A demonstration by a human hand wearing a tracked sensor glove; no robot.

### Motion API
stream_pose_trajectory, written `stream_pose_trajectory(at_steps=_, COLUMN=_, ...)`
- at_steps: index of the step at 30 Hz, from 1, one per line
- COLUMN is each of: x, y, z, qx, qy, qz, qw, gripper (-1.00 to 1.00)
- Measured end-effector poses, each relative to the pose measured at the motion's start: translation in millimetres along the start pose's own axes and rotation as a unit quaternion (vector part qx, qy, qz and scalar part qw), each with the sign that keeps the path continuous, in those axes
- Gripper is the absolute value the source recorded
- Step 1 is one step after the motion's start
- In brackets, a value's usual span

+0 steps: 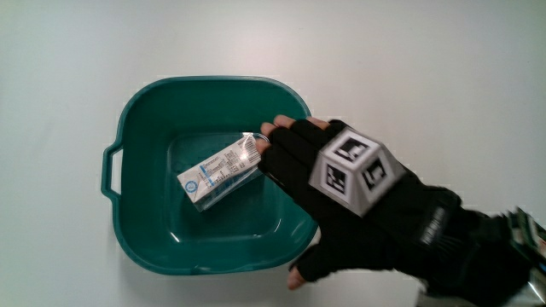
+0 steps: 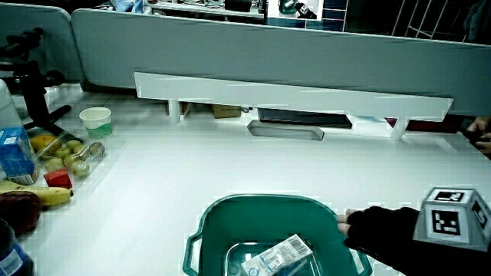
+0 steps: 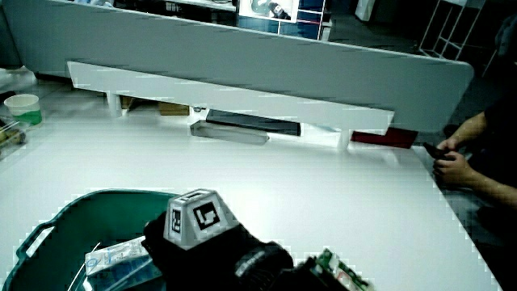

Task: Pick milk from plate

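Note:
A small white and blue milk carton (image 1: 217,173) lies on its side in a teal basin (image 1: 213,83) with a side handle. The gloved hand (image 1: 324,188) reaches in over the basin's rim, with a patterned cube (image 1: 357,168) on its back. Its fingers are stretched out and their tips are at the carton's end, while the thumb stays out by the rim. They are not closed on the carton. In both side views the carton (image 2: 278,255) (image 3: 117,259) lies in the basin (image 2: 261,201) (image 3: 105,196) beside the hand (image 2: 383,226) (image 3: 202,250).
In a side view, a pile of fruit with a banana (image 2: 46,198), a blue carton (image 2: 14,153) and a paper cup (image 2: 96,119) sit at the table's edge. A long white riser (image 2: 291,96) stands against the low partition.

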State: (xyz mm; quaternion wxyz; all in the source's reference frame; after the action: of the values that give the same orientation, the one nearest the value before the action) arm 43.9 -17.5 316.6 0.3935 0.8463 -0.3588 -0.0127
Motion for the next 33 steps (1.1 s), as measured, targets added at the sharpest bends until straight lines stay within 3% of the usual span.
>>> stream_pose_trajectory(at_steps=3, x=3.2, y=15.2, z=-2.8, qx=0.023, qy=-0.01, qz=-0.008, qw=0.9997, gripper=0.0)
stream_pose_trajectory(at_steps=4, x=-0.2, y=14.2, z=4.3, qx=-0.007, qy=0.006, qz=0.002, qw=1.0, gripper=0.0)
stream_pose_trajectory(at_steps=6, x=-7.1, y=12.4, z=18.4, qx=-0.067, qy=0.038, qz=0.024, qw=0.9967, gripper=0.0)
stream_pose_trajectory(at_steps=7, x=5.7, y=33.3, z=-1.0, qx=0.04, qy=-0.008, qz=-0.019, qw=0.999, gripper=0.0)
stream_pose_trajectory(at_steps=11, x=4.7, y=50.2, z=-0.1, qx=-0.006, qy=0.007, qz=-0.029, qw=0.9995, gripper=0.0)
stream_pose_trajectory(at_steps=12, x=0.3, y=48.6, z=5.6, qx=-0.031, qy=0.026, qz=-0.001, qw=0.9992, gripper=0.0)
stream_pose_trajectory(at_steps=13, x=-0.5, y=51.2, z=6.3, qx=-0.036, qy=0.028, qz=0.003, qw=0.999, gripper=0.0)
stream_pose_trajectory(at_steps=16, x=-0.7, y=59.8, z=7.3, qx=-0.035, qy=0.03, qz=-0.003, qw=0.9989, gripper=0.0)
stream_pose_trajectory(at_steps=17, x=1.1, y=66.5, z=3.9, qx=-0.051, qy=0.033, qz=-0.016, qw=0.998, gripper=0.0)
stream_pose_trajectory(at_steps=20, x=-5.9, y=68.1, z=10.7, qx=-0.055, qy=0.043, qz=0.018, qw=0.9974, gripper=0.0)
stream_pose_trajectory(at_steps=27, x=-9.3, y=84.9, z=8.0, qx=-0.065, qy=0.058, qz=0.034, qw=0.9956, gripper=0.0)
stream_pose_trajectory(at_steps=29, x=-11.9, y=85.8, z=8.6, qx=-0.059, qy=0.056, qz=0.036, qw=0.996, gripper=0.0)
stream_pose_trajectory(at_steps=31, x=-12.6, y=91.3, z=4.7, qx=-0.07, qy=0.058, qz=0.037, qw=0.9951, gripper=0.0)
stream_pose_trajectory(at_steps=33, x=-14.6, y=92.9, z=4.5, qx=-0.064, qy=0.046, qz=0.027, qw=0.9965, gripper=0.0)
